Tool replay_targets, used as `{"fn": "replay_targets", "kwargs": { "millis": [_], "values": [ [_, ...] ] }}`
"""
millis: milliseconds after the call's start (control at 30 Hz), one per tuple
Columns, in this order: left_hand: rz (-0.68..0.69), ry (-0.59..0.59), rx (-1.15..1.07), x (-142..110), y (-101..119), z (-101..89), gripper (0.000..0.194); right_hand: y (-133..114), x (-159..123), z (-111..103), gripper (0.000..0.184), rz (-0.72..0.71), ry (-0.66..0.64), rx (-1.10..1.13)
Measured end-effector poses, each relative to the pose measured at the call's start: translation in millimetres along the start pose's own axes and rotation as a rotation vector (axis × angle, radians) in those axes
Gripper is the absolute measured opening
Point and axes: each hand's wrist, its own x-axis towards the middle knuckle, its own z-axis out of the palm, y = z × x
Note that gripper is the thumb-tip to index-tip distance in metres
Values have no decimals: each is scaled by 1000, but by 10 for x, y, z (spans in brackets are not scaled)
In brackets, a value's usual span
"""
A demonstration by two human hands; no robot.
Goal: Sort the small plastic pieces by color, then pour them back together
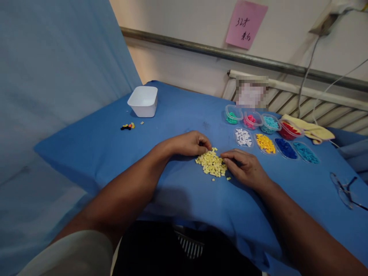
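A small heap of pale yellow beads [212, 163] lies on the blue cloth of the table [184, 115] in front of me. My left hand [189, 143] rests at the heap's upper left edge, its fingers curled and the fingertips touching the beads. My right hand [244, 166] lies palm down against the heap's right side, fingers bent toward the beads. Whether either hand pinches a bead is hidden by the fingers.
Several clear trays hold sorted beads at the right: green [231, 117], pink [250, 120], teal [269, 123], red [289, 129], white [243, 137], orange-yellow [265, 143], dark blue [285, 148], light blue [306, 153]. A white tub [143, 100] stands far left, a few loose beads [127, 126] near it. Glasses [345, 189] lie right.
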Motion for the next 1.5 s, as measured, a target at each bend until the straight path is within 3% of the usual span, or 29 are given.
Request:
{"fn": "replay_targets", "kwargs": {
  "millis": [200, 333, 433, 600, 767, 1000, 1200, 1500],
  "values": [
    [2, 49, -38, 9, -47, 23, 28, -122, 18, -18, 25, -152, -35, -45],
    [-27, -58, -24, -65, 12, -41, 42, -167, 21, -14, 25, -232, -195, -73],
    [-23, -146, 23, -129, 87, -89, 53, -153, 21, 5, 22, -251, -229, -115],
    [20, -188, 86, -147, 133, -83, 48, -118, 19, 49, 18, -258, -200, -123],
    [-26, -124, 80, -139, 142, -78, 39, -142, 38, 81, 13, -185, -155, -87],
    [-77, -103, 52, -123, 102, -95, 43, -174, 39, 54, 14, -116, -105, -43],
    [-60, -88, 39, -110, 44, -85, 43, -194, 27, 50, 13, -112, -125, -11],
    [-62, -66, -25, -117, 85, -91, 27, -169, 13, 64, 14, -104, -142, -1]
  ]
}}
